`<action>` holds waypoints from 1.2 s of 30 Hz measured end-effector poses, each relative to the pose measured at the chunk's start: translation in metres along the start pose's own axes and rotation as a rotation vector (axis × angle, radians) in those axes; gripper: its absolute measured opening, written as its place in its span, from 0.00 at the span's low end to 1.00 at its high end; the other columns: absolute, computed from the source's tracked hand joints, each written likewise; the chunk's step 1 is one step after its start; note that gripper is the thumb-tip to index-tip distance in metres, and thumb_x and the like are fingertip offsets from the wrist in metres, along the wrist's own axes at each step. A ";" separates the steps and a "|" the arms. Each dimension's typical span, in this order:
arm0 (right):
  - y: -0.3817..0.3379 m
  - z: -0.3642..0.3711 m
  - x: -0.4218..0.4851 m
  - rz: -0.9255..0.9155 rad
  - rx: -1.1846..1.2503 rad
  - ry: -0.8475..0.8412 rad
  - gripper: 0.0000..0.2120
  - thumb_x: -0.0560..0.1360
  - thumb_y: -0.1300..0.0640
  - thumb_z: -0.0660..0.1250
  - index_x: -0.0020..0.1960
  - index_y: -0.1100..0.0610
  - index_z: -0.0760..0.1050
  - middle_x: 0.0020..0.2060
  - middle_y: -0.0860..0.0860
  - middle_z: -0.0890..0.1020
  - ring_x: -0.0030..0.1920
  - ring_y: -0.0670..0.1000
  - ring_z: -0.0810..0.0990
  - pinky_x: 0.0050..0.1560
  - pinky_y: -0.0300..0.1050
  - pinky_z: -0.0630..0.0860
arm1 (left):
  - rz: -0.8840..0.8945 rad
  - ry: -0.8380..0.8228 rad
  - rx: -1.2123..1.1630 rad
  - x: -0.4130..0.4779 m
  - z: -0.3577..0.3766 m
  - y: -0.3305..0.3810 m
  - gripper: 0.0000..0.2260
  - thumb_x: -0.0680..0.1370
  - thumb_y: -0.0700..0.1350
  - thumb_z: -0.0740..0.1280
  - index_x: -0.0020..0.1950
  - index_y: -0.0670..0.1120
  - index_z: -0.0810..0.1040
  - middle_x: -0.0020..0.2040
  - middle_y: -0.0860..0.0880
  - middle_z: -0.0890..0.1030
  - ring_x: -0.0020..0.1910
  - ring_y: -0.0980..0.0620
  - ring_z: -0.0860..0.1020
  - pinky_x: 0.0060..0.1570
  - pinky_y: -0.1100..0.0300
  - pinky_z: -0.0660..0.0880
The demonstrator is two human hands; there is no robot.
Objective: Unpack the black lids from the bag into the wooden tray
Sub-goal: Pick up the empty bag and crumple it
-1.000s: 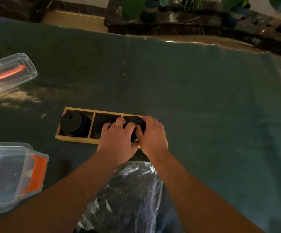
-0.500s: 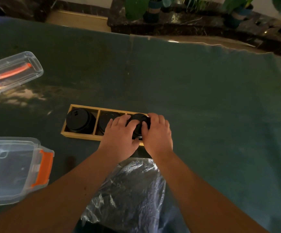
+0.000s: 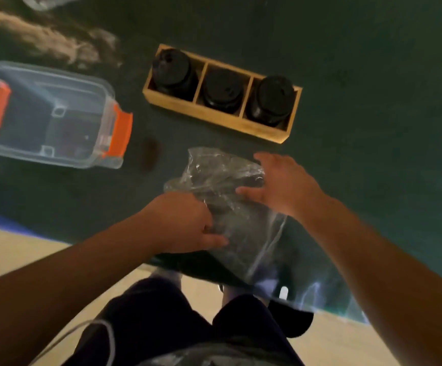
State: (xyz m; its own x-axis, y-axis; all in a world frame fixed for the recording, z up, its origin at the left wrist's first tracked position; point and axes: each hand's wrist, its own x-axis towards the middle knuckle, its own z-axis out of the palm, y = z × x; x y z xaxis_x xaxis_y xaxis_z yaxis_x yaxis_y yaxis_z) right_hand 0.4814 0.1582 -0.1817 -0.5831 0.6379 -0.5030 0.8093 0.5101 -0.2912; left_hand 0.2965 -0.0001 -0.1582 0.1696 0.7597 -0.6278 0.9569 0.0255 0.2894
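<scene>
The wooden tray (image 3: 214, 118) lies on the green table and has three compartments. Each one holds a stack of black lids: left (image 3: 173, 72), middle (image 3: 224, 91), right (image 3: 271, 100). Nearer to me, a clear plastic bag (image 3: 228, 180) with dark lids inside lies at the table's front edge. My left hand (image 3: 185, 223) grips the bag's left side with curled fingers. My right hand (image 3: 286, 186) rests with fingers spread on the bag's right side, near its mouth.
A clear plastic box (image 3: 45, 114) with orange latches stands open at the left. The table's near edge (image 3: 56, 240) runs just below my hands, with my legs and the pale floor beyond it. A bright glare patch marks the cloth at top left.
Both hands have left the tray's right compartment and come back to the bag. A lid stack now sits there. My view has tilted down towards the table edge.
</scene>
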 end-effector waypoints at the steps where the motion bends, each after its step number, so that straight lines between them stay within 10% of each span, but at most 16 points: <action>1: -0.001 0.005 0.004 0.027 0.026 -0.031 0.47 0.69 0.28 0.74 0.78 0.54 0.67 0.70 0.57 0.78 0.68 0.62 0.76 0.64 0.58 0.76 | -0.039 -0.026 0.007 -0.001 0.007 -0.001 0.33 0.73 0.78 0.50 0.45 0.56 0.85 0.36 0.57 0.77 0.37 0.56 0.76 0.36 0.58 0.72; 7: -0.020 0.029 0.003 0.111 0.425 -0.085 0.05 0.77 0.51 0.76 0.48 0.46 0.80 0.51 0.50 0.85 0.46 0.48 0.81 0.39 0.42 0.73 | -0.230 0.276 0.000 0.002 0.019 -0.012 0.31 0.79 0.66 0.63 0.76 0.50 0.74 0.73 0.45 0.78 0.71 0.42 0.75 0.71 0.43 0.71; 9: -0.031 0.025 -0.007 0.026 0.520 0.053 0.07 0.78 0.55 0.73 0.44 0.46 0.78 0.45 0.47 0.84 0.45 0.45 0.82 0.39 0.41 0.74 | -0.318 0.382 -0.041 0.003 0.014 -0.013 0.31 0.79 0.63 0.66 0.77 0.48 0.72 0.75 0.42 0.75 0.75 0.40 0.71 0.74 0.42 0.66; 17: -0.078 -0.101 -0.050 -0.250 0.868 0.406 0.13 0.76 0.59 0.71 0.43 0.40 0.79 0.36 0.35 0.84 0.38 0.36 0.79 0.40 0.31 0.74 | -0.388 0.970 -0.910 -0.021 -0.097 -0.007 0.46 0.64 0.59 0.84 0.74 0.41 0.68 0.67 0.41 0.77 0.66 0.41 0.77 0.68 0.46 0.74; 20: -0.088 -0.185 -0.071 -0.319 0.881 0.524 0.12 0.77 0.58 0.72 0.40 0.42 0.77 0.34 0.37 0.81 0.35 0.38 0.78 0.39 0.35 0.75 | -0.201 0.961 -1.275 -0.042 -0.184 0.006 0.55 0.61 0.58 0.84 0.79 0.46 0.59 0.64 0.46 0.81 0.60 0.48 0.84 0.62 0.48 0.81; 28: -0.112 -0.430 -0.153 -0.476 1.168 0.700 0.10 0.80 0.60 0.71 0.61 0.61 0.81 0.55 0.59 0.88 0.54 0.58 0.88 0.55 0.56 0.84 | 0.188 1.265 -0.940 -0.162 -0.441 0.097 0.14 0.77 0.40 0.78 0.57 0.50 0.77 0.42 0.46 0.80 0.37 0.57 0.81 0.39 0.60 0.80; 32: -0.111 -0.533 -0.209 -0.521 1.127 0.749 0.09 0.82 0.57 0.68 0.60 0.57 0.82 0.54 0.55 0.90 0.53 0.56 0.89 0.54 0.53 0.84 | 0.287 1.428 -0.841 -0.229 -0.530 0.144 0.13 0.78 0.40 0.77 0.56 0.51 0.75 0.41 0.50 0.80 0.28 0.65 0.79 0.31 0.69 0.77; 36: -0.120 -0.588 -0.260 -0.572 1.113 0.855 0.06 0.82 0.60 0.68 0.58 0.59 0.81 0.50 0.53 0.90 0.53 0.58 0.89 0.49 0.50 0.84 | 0.392 1.257 -1.020 -0.287 -0.581 0.171 0.27 0.76 0.49 0.80 0.71 0.47 0.74 0.55 0.43 0.86 0.45 0.50 0.87 0.44 0.51 0.86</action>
State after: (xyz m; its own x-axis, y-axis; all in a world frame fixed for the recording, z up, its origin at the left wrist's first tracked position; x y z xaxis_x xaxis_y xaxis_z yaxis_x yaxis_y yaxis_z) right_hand 0.4938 0.2704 0.4627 -0.3757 0.8439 0.3830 -0.1218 0.3648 -0.9231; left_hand 0.2742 0.1643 0.4914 -0.4207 0.8236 0.3803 0.2830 -0.2792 0.9176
